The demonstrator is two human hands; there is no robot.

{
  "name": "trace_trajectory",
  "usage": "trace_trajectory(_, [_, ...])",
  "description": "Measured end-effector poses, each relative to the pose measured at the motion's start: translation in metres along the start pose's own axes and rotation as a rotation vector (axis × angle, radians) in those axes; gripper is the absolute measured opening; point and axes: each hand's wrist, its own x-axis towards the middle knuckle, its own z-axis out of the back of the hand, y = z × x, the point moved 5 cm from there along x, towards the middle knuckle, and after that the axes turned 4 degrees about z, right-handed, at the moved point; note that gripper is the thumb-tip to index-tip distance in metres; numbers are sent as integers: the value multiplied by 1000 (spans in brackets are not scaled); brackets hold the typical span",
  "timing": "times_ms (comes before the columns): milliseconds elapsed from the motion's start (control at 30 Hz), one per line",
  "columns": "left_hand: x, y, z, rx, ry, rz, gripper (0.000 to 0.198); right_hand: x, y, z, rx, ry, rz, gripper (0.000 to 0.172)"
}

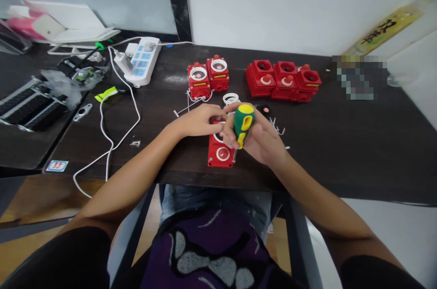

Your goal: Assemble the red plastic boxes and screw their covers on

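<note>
gripping a bulbous green-yellow handle (243, 124), the right hand (269, 142) overhangs a boxy red unit (223, 154), left hand (203, 119) alongside, hold unclear

Well right of the red box (215, 154), past the white strips (274, 124), the tabletop (348, 143) gives wide passage; beyond the box, white rings (231, 99) and two red units (208, 81) (standing close together) obstruct; leftward, a looping white cable (139, 115) crosses.

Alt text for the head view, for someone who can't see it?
The right hand grips a green-and-yellow tool handle near a red box on a dark table, with the left hand at the box's far end. Beyond are two more red boxes, three others to their right and a white power strip to their left.
</note>
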Motion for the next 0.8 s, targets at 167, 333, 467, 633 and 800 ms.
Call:
trace_trajectory(167, [0,1,1,4,-2,-11,18,2,5,3,-43,-21,14,34])
trace_trajectory(333, [0,2,0,55,14,-11,16,4,16,12,-121,-151,19,41])
trace_trajectory(467, [0,1,1,68,10,-11,17,3,35,13,-439,-82,29,35])
trace_trajectory(633, [0,2,1,46,18,-1,24,-5,33,7,-1117,355,-331,19])
trace_trajectory(800, [-1,2,0,38,10,4,25,-13,18,4,-1292,524,-515,2])
